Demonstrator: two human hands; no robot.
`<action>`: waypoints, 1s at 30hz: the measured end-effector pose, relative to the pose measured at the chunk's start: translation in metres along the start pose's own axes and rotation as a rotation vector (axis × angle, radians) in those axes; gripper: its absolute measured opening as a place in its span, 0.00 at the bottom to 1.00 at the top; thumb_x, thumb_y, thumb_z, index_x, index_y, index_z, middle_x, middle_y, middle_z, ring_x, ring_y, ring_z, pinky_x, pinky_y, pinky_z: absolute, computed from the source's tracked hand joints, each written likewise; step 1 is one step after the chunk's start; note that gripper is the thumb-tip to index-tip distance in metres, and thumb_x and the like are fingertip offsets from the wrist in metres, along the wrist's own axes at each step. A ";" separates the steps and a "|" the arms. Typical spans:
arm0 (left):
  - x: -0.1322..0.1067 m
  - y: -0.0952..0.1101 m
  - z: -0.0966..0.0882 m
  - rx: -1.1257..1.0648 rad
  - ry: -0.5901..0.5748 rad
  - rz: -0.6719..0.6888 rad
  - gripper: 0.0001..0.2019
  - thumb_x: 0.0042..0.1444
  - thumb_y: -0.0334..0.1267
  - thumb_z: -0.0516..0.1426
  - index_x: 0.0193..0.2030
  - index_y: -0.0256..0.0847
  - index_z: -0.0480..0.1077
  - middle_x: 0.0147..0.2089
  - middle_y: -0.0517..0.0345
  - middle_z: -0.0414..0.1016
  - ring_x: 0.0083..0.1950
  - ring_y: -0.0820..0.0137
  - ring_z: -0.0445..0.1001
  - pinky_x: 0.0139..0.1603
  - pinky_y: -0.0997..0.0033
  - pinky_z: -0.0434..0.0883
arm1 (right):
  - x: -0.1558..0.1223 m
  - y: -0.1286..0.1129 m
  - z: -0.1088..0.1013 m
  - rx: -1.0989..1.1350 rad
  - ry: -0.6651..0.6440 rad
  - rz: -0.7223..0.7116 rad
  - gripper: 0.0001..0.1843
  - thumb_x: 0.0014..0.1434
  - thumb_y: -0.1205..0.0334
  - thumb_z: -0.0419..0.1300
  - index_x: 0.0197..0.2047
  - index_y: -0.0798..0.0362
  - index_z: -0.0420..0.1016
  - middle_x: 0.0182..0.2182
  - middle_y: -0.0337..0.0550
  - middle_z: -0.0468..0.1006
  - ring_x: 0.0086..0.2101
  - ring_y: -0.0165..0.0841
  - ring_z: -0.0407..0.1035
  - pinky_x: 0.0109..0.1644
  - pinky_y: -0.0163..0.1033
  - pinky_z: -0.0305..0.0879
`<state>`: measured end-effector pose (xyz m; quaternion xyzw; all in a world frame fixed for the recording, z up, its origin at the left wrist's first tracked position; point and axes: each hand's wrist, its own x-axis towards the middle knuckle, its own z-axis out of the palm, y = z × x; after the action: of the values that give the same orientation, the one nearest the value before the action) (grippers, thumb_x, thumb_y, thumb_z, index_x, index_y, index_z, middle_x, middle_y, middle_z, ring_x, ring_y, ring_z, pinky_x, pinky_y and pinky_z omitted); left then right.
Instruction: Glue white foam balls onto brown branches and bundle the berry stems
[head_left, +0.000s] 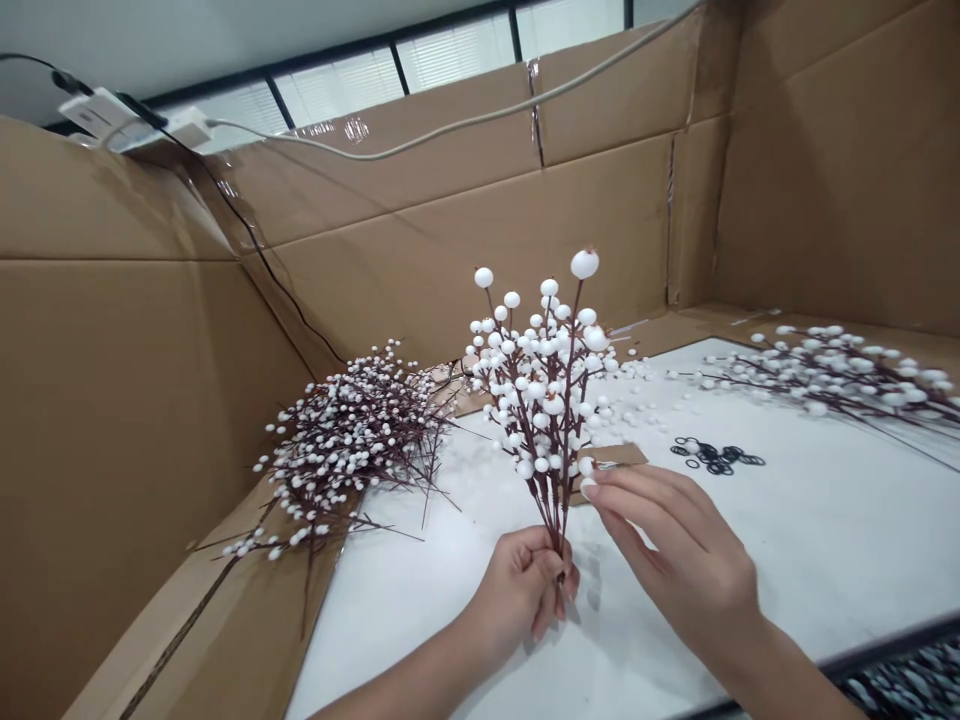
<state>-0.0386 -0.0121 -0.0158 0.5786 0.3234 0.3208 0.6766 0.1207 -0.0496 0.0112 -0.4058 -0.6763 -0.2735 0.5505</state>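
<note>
A bunch of artificial berry stems [547,400], white berries on dark brown stalks, stands upright in the middle of the view. Wrapped round the lower stalks is my left hand [529,580], low over the white board. My right hand [667,530] reaches in from the right, thumb and fingertips closed on a white berry at the lower right side of the bunch. Whether that berry belongs to the bunch or is loose is hard to make out. The stalk ends show little below my left fist.
A large heap of berry stems [352,430] lies at the left edge of the white board [825,540]; another pile [847,370] lies at right. Black rings [716,456] and a cardboard piece [622,455] lie between. Cardboard walls [450,240] enclose the workspace; a cable [450,130] crosses above.
</note>
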 end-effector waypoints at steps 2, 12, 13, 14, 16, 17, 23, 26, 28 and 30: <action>0.000 0.000 0.000 -0.004 -0.011 -0.010 0.20 0.45 0.54 0.56 0.24 0.37 0.61 0.18 0.65 0.66 0.09 0.85 0.54 0.15 0.78 0.53 | 0.004 -0.003 0.001 -0.004 0.008 0.053 0.19 0.53 0.75 0.58 0.47 0.50 0.66 0.38 0.45 0.74 0.41 0.36 0.68 0.46 0.44 0.66; 0.003 0.003 -0.004 -0.171 -0.073 -0.032 0.21 0.43 0.54 0.59 0.24 0.36 0.62 0.18 0.67 0.66 0.09 0.82 0.59 0.21 0.77 0.63 | -0.025 -0.020 0.011 0.337 -0.174 0.620 0.12 0.58 0.64 0.51 0.47 0.49 0.61 0.41 0.46 0.68 0.37 0.32 0.69 0.33 0.34 0.71; 0.004 0.003 -0.004 -0.180 -0.070 -0.032 0.20 0.43 0.53 0.60 0.24 0.36 0.62 0.18 0.67 0.66 0.09 0.81 0.61 0.21 0.77 0.64 | -0.026 -0.021 0.011 0.362 -0.225 0.635 0.11 0.59 0.64 0.50 0.46 0.49 0.61 0.39 0.44 0.69 0.34 0.31 0.69 0.29 0.32 0.70; 0.004 0.003 -0.005 -0.190 -0.067 -0.032 0.20 0.43 0.52 0.60 0.24 0.36 0.62 0.18 0.67 0.66 0.10 0.80 0.63 0.22 0.77 0.64 | -0.026 -0.022 0.010 0.382 -0.273 0.637 0.10 0.59 0.64 0.50 0.45 0.48 0.61 0.38 0.43 0.70 0.32 0.30 0.70 0.27 0.30 0.69; 0.004 0.004 -0.005 -0.210 -0.047 -0.026 0.19 0.43 0.51 0.61 0.24 0.37 0.62 0.19 0.65 0.68 0.15 0.77 0.68 0.23 0.77 0.65 | -0.025 -0.024 0.009 0.400 -0.362 0.600 0.10 0.58 0.64 0.51 0.45 0.48 0.60 0.38 0.43 0.70 0.32 0.29 0.70 0.27 0.31 0.70; 0.004 0.005 -0.005 -0.222 -0.033 -0.021 0.18 0.43 0.50 0.61 0.24 0.37 0.62 0.20 0.64 0.69 0.17 0.75 0.70 0.24 0.77 0.65 | -0.025 -0.024 0.008 0.396 -0.406 0.560 0.12 0.58 0.64 0.52 0.46 0.48 0.60 0.40 0.44 0.69 0.34 0.30 0.70 0.31 0.32 0.71; 0.004 0.006 -0.006 -0.324 0.033 -0.020 0.13 0.45 0.43 0.62 0.25 0.35 0.65 0.27 0.54 0.76 0.31 0.70 0.75 0.38 0.73 0.68 | -0.029 -0.023 0.013 0.268 -0.545 0.319 0.21 0.58 0.64 0.53 0.54 0.50 0.55 0.47 0.50 0.66 0.46 0.37 0.66 0.41 0.39 0.70; 0.005 0.006 -0.006 -0.334 0.016 -0.011 0.11 0.46 0.41 0.61 0.27 0.35 0.66 0.30 0.50 0.77 0.34 0.69 0.75 0.40 0.73 0.67 | -0.030 -0.021 0.016 0.228 -0.517 0.263 0.20 0.58 0.65 0.53 0.54 0.51 0.55 0.46 0.49 0.68 0.44 0.37 0.67 0.41 0.39 0.69; 0.005 0.007 -0.006 -0.339 -0.002 -0.012 0.11 0.47 0.40 0.61 0.26 0.35 0.66 0.30 0.49 0.78 0.35 0.69 0.75 0.40 0.73 0.67 | -0.028 -0.020 0.016 0.246 -0.515 0.264 0.19 0.58 0.65 0.53 0.53 0.49 0.56 0.45 0.48 0.69 0.43 0.36 0.68 0.41 0.39 0.69; 0.005 0.008 -0.006 -0.352 -0.002 -0.018 0.11 0.47 0.40 0.61 0.25 0.36 0.65 0.30 0.50 0.78 0.35 0.69 0.75 0.39 0.73 0.67 | -0.024 -0.018 0.013 0.296 -0.524 0.334 0.17 0.58 0.63 0.53 0.51 0.48 0.58 0.45 0.45 0.70 0.41 0.35 0.68 0.39 0.37 0.68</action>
<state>-0.0409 -0.0043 -0.0092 0.4485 0.2668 0.3657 0.7707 0.0997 -0.0545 -0.0140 -0.4830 -0.7514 0.0350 0.4482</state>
